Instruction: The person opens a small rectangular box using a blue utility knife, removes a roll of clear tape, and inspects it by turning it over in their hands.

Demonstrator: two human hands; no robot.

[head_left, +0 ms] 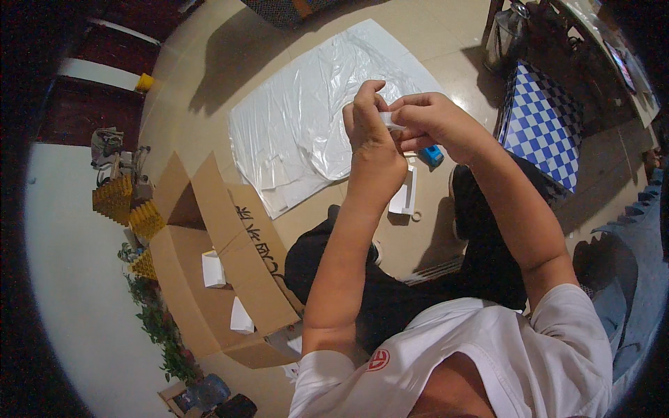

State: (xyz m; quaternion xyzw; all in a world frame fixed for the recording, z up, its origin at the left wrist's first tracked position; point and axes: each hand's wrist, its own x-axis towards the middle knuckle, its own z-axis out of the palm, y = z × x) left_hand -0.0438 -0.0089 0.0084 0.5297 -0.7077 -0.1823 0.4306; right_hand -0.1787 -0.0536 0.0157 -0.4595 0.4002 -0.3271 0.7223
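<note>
My left hand (374,139) is raised in front of me, with its fingers bent around a small white piece (388,120). From the other side, the fingertips of my right hand (439,124) pinch the same piece. Most of it is hidden by the fingers, so its kind cannot be made out. Beyond and below the hands, a blue object (433,157) lies on the floor, partly covered by my right hand. Near it are an open white carton (403,194) and a small tan ring (416,217) like a roll of tape.
A large white sheet in clear plastic (293,125) lies on the floor ahead. At the left stands an open cardboard box (230,244) with small white cartons (213,269) in it. On the right are a blue-and-white checkered panel (543,132) and a metal kettle (505,35).
</note>
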